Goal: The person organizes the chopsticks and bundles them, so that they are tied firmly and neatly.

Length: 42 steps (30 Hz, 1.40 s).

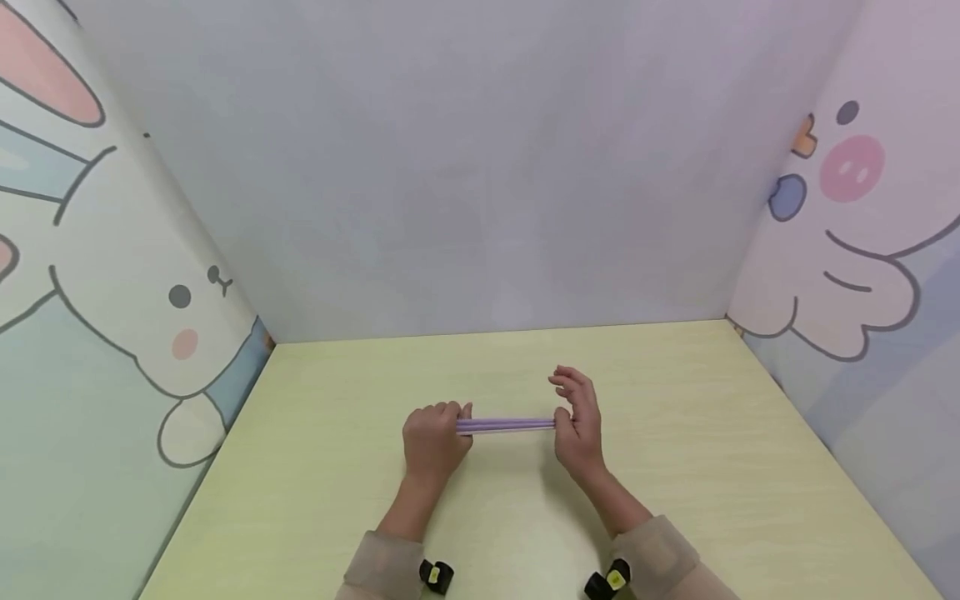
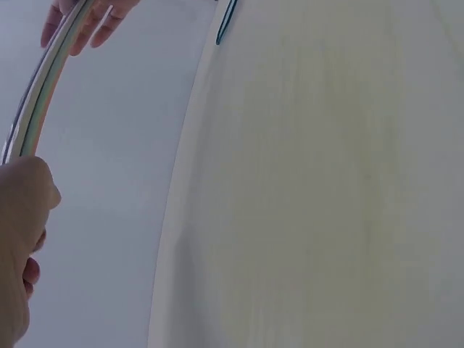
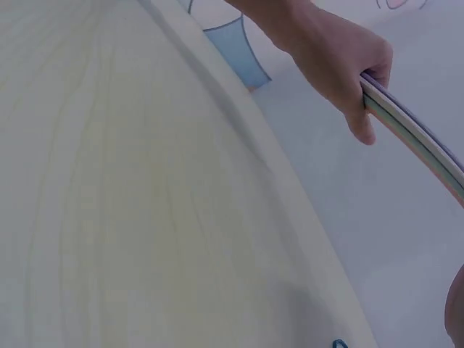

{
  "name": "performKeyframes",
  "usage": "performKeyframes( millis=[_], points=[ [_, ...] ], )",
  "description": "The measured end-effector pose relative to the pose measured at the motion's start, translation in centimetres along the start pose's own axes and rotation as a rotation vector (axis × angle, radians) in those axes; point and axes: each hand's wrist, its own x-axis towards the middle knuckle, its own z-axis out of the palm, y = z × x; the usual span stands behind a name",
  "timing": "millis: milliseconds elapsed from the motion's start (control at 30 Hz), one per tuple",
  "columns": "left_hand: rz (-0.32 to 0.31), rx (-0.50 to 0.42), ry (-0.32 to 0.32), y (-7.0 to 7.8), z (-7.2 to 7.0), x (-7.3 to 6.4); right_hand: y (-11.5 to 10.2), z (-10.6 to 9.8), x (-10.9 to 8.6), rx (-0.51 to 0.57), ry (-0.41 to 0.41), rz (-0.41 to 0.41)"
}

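Observation:
A bundle of several long, thin sticks (image 1: 506, 426) spans level between both hands, above the table. From the head it looks mostly purple; in the left wrist view the sticks (image 2: 45, 83) show purple, white, green and orange side by side. My left hand (image 1: 437, 439) grips the bundle's left end, fingers wrapped round it. At the other end is my right hand (image 1: 580, 423), its thumb and palm against the sticks and its other fingers raised and loosely spread. The right wrist view shows the left hand (image 3: 341, 61) holding the sticks (image 3: 417, 134).
The pale yellow tabletop (image 1: 300, 467) lies below both hands. A plain grey-white wall (image 1: 480, 167) stands behind it. Printed side panels rise left, with a rabbit (image 1: 142, 308), and right, with a pig (image 1: 847, 242). Black straps (image 1: 437, 575) sit by the sleeves.

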Motion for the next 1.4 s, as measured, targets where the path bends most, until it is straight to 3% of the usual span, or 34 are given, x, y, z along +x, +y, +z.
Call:
performKeyframes(
  millis=[100,233,367,500,667,733,933,1300,1400],
  points=[
    [-0.005,0.020,-0.021,0.2,-0.1,-0.2,-0.1,0.0,0.0,0.017,-0.008,0.076],
    [0.041,0.029,-0.007,0.3,-0.2,-0.2,-0.1,-0.4,0.0,0.053,-0.032,0.197],
    [0.061,0.012,-0.051,-0.1,-0.5,0.1,0.5,-0.9,0.2,0.080,-0.102,0.179],
    [0.084,-0.005,-0.072,-0.2,-0.8,0.4,2.0,-1.1,0.6,0.165,-0.114,0.160],
    [0.004,0.036,-0.057,0.0,-1.0,0.9,2.6,-1.1,0.4,0.103,-0.234,-0.022],
    [-0.021,0.051,-0.058,0.1,-1.0,0.9,2.7,-1.2,0.4,0.097,-0.250,-0.051],
    [-0.006,0.056,-0.035,0.1,-1.4,0.9,2.7,-2.2,1.0,0.163,-0.203,0.040],
    [0.001,0.062,-0.021,-0.7,-1.3,0.8,3.7,-3.4,1.1,0.309,-0.247,0.090],
    [-0.006,0.061,-0.022,-0.9,-1.2,0.6,4.1,-3.6,1.1,0.340,-0.246,0.151]
  ],
)
